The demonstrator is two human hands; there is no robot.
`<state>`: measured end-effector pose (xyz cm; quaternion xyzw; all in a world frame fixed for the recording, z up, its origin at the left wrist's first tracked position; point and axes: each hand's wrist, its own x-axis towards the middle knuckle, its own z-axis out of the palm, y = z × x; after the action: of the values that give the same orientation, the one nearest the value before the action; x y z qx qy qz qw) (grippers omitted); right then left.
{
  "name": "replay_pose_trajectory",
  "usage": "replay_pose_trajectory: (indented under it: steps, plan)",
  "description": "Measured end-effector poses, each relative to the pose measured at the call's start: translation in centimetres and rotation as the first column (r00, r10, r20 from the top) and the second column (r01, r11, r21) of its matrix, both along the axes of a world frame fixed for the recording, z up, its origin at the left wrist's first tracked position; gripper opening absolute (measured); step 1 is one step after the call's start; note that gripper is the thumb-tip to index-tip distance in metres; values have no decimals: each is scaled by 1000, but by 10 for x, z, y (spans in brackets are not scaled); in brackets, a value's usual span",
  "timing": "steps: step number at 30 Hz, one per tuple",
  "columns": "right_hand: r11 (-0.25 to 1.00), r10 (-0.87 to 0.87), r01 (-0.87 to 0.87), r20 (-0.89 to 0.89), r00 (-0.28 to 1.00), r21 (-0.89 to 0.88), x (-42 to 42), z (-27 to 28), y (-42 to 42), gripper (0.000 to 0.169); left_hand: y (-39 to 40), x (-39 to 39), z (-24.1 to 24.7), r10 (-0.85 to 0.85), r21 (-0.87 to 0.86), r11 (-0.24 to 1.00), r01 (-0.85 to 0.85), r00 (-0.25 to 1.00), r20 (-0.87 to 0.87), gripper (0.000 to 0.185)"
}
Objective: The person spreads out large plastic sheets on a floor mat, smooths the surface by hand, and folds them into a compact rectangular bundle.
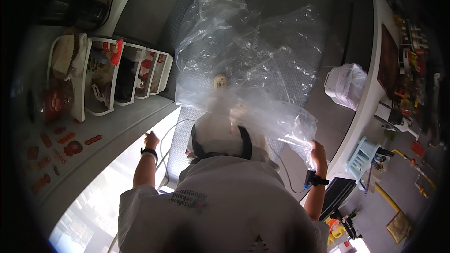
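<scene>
A large, crumpled clear plastic sheet or bag (260, 59) spreads across the textured floor mat before me. At its lower right end, my right hand (318, 153) grips a bunched edge; a dark band is on that wrist. My left hand (152, 140) is raised apart from the plastic, against a bright window, with its fingers curled. Whether it holds anything thin cannot be made out. A pale slipper with a face-like pattern (220, 81) shows at the plastic's near part, and blurred plastic covers what lies beside it.
White open-front bins (102, 88) holding packets stand on the left counter. To the right are a white lined waste bin (344, 84), a counter edge (364, 88) and a light-blue rack (362, 158). A thin cable (288, 179) runs down near my right arm.
</scene>
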<state>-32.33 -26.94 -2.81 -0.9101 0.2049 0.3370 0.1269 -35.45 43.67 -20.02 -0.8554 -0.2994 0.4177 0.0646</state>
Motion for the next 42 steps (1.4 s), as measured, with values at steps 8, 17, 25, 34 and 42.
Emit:
replay_pose_trajectory:
  steps: [8, 17, 25, 34, 42]
  plan:
    - [1000, -21, 21, 13, 1000, 1, 29, 24, 34, 38, -116, 213, 24, 789, -734, 162, -660, 533, -305, 109]
    - [998, -46, 49, 65, 997, -33, 43, 37, 75, 36, -114, 276, -67, 806, -828, 61, -558, 516, -289, 22]
    - [993, 116, -113, 95, 989, -42, 162, 26, 81, 38, -81, 401, -16, 885, -949, 1, -315, 442, -145, 18]
    - [967, 249, -216, 327, 911, -135, 314, 90, 55, 41, -79, 539, 78, 808, -985, 105, 134, 566, 163, 31]
    - [940, 328, -207, 548, 769, -273, 400, 136, -6, 44, -137, 653, 177, 699, -899, 284, 335, 570, 433, 38]
